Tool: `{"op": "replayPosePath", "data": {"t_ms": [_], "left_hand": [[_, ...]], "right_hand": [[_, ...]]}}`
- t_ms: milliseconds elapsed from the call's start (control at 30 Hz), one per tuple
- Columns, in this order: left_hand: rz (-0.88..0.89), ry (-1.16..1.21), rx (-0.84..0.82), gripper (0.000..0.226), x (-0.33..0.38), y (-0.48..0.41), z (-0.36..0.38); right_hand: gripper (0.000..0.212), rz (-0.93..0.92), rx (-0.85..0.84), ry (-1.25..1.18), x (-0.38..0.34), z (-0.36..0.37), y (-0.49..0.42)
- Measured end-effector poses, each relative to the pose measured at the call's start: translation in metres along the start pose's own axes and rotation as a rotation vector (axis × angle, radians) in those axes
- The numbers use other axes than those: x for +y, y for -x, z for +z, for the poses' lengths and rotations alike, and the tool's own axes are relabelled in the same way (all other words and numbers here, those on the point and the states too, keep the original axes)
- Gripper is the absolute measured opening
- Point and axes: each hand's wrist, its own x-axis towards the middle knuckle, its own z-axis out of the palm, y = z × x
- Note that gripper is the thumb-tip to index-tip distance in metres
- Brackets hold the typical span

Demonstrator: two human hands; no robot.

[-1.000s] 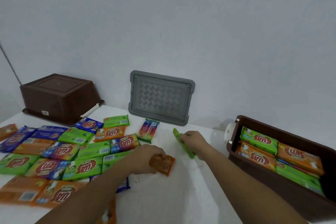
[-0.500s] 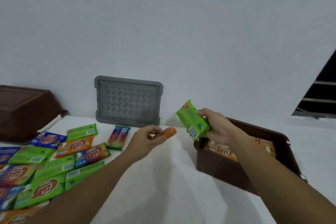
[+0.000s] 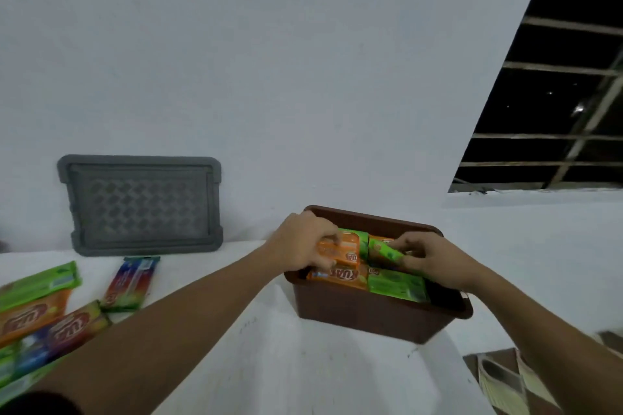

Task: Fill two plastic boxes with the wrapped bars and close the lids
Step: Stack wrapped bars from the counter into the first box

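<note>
Lying along the table's (image 3: 269,364) left edge: loose bars (image 3: 32,315) in a spread, overlapping, with green, orange, red and blue wrappers. Some are cut off by the frame. Just right of that spread, a rainbow-striped bar (image 3: 133,281) lies alone, long axis pointing at the wall (image 3: 269,77). Behind it, at the table's back edge, the grey lid (image 3: 140,205) stands on its long side and leans on the wall, patterned face out.

Both forearms come in from the near edge. The left hand (image 3: 300,242) is over the left end of the brown box (image 3: 371,317). Its fingers (image 3: 328,239) are curled down over an orange bar (image 3: 340,251), gripping it from above, on top of the packed layer.

The brown box stands right of table centre, top open. Packed bars (image 3: 396,285) fill it to about rim level, orange on the left, green on the right.

The right hand (image 3: 435,263) is over the box's right half, thumb and fingers (image 3: 413,246) pinching a green bar (image 3: 384,251) by its right end. That bar is tilted, its left end close to the orange bar; cannot tell if they touch.

Upper right: a dark window (image 3: 556,94) with crossbars.
</note>
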Motion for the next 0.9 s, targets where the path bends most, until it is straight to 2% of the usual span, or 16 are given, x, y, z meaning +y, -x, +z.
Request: {"op": "replayPosePath", "data": {"t_ms": [100, 267, 467, 733, 900], "left_hand": [[0.024, -0.069, -0.072, 0.042, 0.012, -0.011, 0.01], [0.025, -0.037, -0.144, 0.042, 0.02, -0.018, 0.022], [-0.036, 0.012, -0.209, 0.043, 0.017, -0.019, 0.03], [-0.035, 0.067, -0.266, 0.045, 0.016, -0.021, 0.032], [0.011, -0.006, -0.267, 0.049, 0.018, -0.019, 0.028]], "right_hand": [[0.024, -0.023, -0.014, 0.198, 0.008, 0.002, 0.008], [0.04, -0.067, -0.106, 0.282, 0.016, 0.011, 0.01], [0.043, -0.151, -0.105, 0.34, 0.016, 0.018, 0.005], [0.048, -0.071, -0.123, 0.391, 0.023, 0.024, -0.003], [0.047, -0.073, -0.11, 0.443, 0.022, 0.025, -0.003]]}}
